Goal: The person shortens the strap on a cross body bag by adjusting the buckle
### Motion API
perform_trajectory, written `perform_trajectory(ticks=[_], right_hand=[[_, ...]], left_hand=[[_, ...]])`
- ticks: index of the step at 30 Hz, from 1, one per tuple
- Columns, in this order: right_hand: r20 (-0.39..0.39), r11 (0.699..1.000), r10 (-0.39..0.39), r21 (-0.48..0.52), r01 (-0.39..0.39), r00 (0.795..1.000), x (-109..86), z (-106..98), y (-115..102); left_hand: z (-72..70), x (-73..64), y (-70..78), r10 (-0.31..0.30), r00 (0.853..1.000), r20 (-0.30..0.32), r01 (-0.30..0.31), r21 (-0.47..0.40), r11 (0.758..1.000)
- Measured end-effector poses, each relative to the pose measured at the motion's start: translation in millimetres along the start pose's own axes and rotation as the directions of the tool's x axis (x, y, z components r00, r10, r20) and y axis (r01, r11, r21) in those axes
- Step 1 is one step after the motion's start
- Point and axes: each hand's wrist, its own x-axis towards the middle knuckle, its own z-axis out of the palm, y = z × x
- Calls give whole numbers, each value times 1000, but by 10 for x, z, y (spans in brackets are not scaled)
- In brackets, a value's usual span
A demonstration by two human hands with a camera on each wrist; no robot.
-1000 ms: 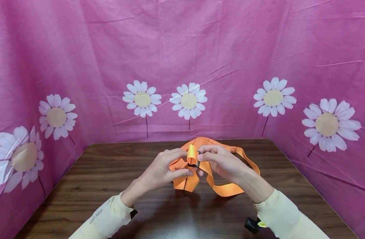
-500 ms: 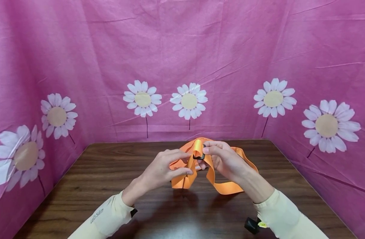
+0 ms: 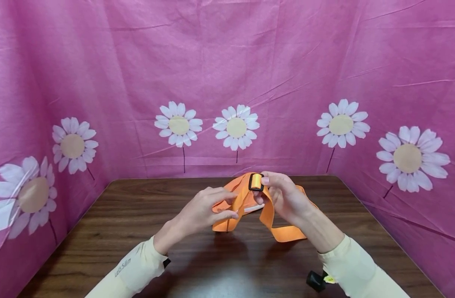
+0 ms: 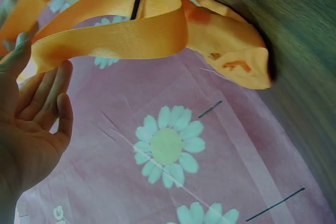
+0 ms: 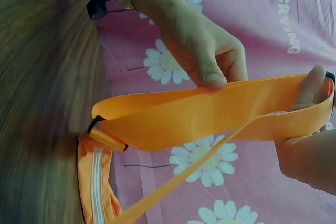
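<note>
An orange fabric bag (image 3: 232, 184) with a white zipper (image 5: 97, 182) rests on the table, its long orange strap (image 5: 173, 124) raised off the surface. In the head view my right hand (image 3: 287, 198) pinches a black slider buckle (image 3: 256, 189), through which the strap is looped. Strap hangs below that hand and curves out to the right. My left hand (image 3: 197, 211) holds the strap between thumb and fingers, as the left wrist view shows its thumb (image 4: 21, 51) over the webbing. A second black buckle (image 5: 94, 124) sits near the bag's end.
The dark wood table (image 3: 138, 215) ends at a pink cloth backdrop (image 3: 287, 62) printed with white daisies, which stands on the far side and both flanks. A black device (image 3: 316, 281) hangs under the right sleeve.
My right hand has moved up and to the right, taking the slider buckle and strap along and away from my left hand. The bag's zipper has come into view; my left hand barely moved.
</note>
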Motion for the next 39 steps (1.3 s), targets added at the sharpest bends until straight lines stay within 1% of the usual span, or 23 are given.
perform_trajectory(ticks=[3, 5, 8, 10, 12, 13, 15, 18, 20, 24, 29, 32, 36, 39], right_hand=[[1, 1000, -7, -8, 7, 1000, -5, -17, -8], [10, 1000, -1, -11, 1, 1000, -3, -29, -10], [16, 999, 20, -44, -19, 1000, 2, -41, -16], [12, 995, 35, -98, -33, 999, 3, -42, -21], [3, 985, 48, -166, -47, 999, 1, -36, -21], [0, 978, 54, -204, -53, 999, -1, -32, -20], [1, 962, 67, -266, -64, 998, -3, -21, -9], [22, 935, 98, -343, -85, 995, -9, -3, 8], [43, 921, 114, -380, -89, 993, -13, 7, 17], [62, 898, 124, -432, -85, 990, -17, 21, 32], [62, 879, 124, -470, -81, 990, -22, 34, 51], [71, 877, 131, -473, -82, 989, -25, 30, 55], [109, 897, 165, -429, -103, 980, -18, 0, 37], [123, 911, 192, -392, -130, 974, -21, -47, 12]], left_hand=[[8, -12, -41, 9, 1000, 6, -9, 5, 1000], [0, -14, -54, 3, 1000, 20, -4, 20, 1000], [-37, -19, -63, -39, 997, 72, 35, 55, 998], [-79, -20, -62, -75, 992, 103, 68, 67, 995], [-121, -14, -53, -99, 989, 114, 93, 56, 994], [-140, -7, -44, -103, 989, 106, 99, 43, 994], [-169, 9, -15, -99, 993, 69, 99, 12, 995], [-185, 36, 43, -69, 998, 1, 69, -20, 997], [-180, 50, 83, -52, 998, -27, 51, -39, 998], [-151, 69, 142, -31, 999, -39, 28, -73, 997], [-118, 59, 173, -42, 998, -44, 38, -100, 994], [-104, 54, 185, -52, 998, -39, 47, -126, 991], [-110, 56, 203, -69, 997, -36, 62, -155, 986], [-130, 66, 208, -79, 996, -47, 71, -151, 986]])
